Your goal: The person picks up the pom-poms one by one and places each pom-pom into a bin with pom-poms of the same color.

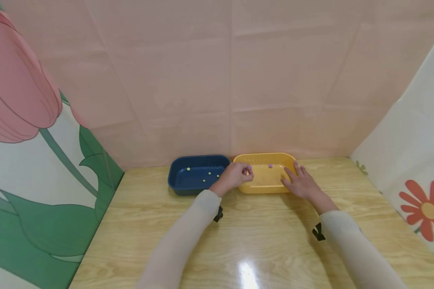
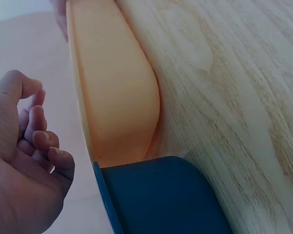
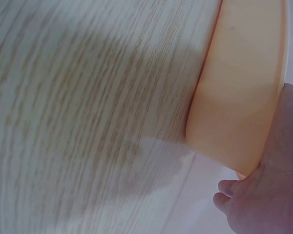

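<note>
My left hand [image 1: 234, 176] is over the left end of the yellow tray [image 1: 264, 189], with thumb and forefinger pinching a small purple ball [image 1: 250, 166]. In the left wrist view its other fingers curl loosely and the ball is hidden. Another purple ball [image 1: 270, 165] lies inside the yellow tray toward its far wall. At that tray's right end my right hand [image 1: 302, 184] rests with spread fingers, some reaching over the rim. The right wrist view shows this hand [image 3: 263, 195] against the tray's side.
Beside the yellow tray on the left stands a dark blue tray [image 1: 177, 186] holding several small pale green balls [image 1: 188, 169]. Both sit on a wood-grain table [image 1: 260, 233], close to a pink backdrop [image 1: 188, 80]. Flower-printed sheets hang at either side.
</note>
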Demonstrator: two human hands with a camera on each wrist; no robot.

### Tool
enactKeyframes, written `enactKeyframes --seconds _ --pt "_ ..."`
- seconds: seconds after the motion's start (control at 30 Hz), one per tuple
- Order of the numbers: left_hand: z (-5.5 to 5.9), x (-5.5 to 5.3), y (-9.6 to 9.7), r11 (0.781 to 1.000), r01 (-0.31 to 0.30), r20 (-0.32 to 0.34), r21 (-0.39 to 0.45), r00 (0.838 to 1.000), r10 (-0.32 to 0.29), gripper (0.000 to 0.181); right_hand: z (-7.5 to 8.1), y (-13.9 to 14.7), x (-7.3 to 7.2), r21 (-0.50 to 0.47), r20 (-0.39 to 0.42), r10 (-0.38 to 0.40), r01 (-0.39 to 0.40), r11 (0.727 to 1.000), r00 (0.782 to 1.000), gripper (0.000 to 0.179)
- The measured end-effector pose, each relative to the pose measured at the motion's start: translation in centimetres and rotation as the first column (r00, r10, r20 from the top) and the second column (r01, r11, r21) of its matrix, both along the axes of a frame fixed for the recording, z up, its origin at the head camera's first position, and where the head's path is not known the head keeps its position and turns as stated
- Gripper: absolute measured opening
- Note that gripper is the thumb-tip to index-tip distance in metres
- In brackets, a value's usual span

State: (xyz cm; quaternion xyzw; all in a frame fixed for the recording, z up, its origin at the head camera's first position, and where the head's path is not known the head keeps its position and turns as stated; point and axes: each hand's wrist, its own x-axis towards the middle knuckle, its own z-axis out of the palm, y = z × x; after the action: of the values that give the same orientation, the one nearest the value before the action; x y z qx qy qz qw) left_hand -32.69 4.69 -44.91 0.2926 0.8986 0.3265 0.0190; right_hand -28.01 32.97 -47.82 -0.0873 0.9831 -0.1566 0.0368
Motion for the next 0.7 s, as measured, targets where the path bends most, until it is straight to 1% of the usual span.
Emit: enactKeyframes --seconds 0.07,0.4,0.57,0.7 --pt "-0.1 -0.3 0.1 1.000 -0.014 0.008 0.001 1.000 0.014 0.008 -0.3 0.2 -0.1 -0.007 -0.005 -0.004 0.004 1.000 1.000 0.072" --pt "-0.1 -1.6 0.8 0.993 -0.104 0.032 -0.063 0.994 0.106 0.009 -0.6 0.4 -0.4 0.011 -0.004 -0.001 0.001 1.000 1.000 0.073" --pt "-0.3 -2.2 1.2 0.990 -0.118 0.033 -0.079 0.992 0.121 0.010 -0.5 0.3 -0.5 0.019 -0.002 -0.002 0.002 1.000 1.000 0.071" --pt "-0.2 -2.2 1.7 0.990 -0.123 0.023 -0.072 0.992 0.124 0.012 0.0 0.1 -0.3 0.040 -0.006 0.005 -0.005 0.999 1.000 0.067"
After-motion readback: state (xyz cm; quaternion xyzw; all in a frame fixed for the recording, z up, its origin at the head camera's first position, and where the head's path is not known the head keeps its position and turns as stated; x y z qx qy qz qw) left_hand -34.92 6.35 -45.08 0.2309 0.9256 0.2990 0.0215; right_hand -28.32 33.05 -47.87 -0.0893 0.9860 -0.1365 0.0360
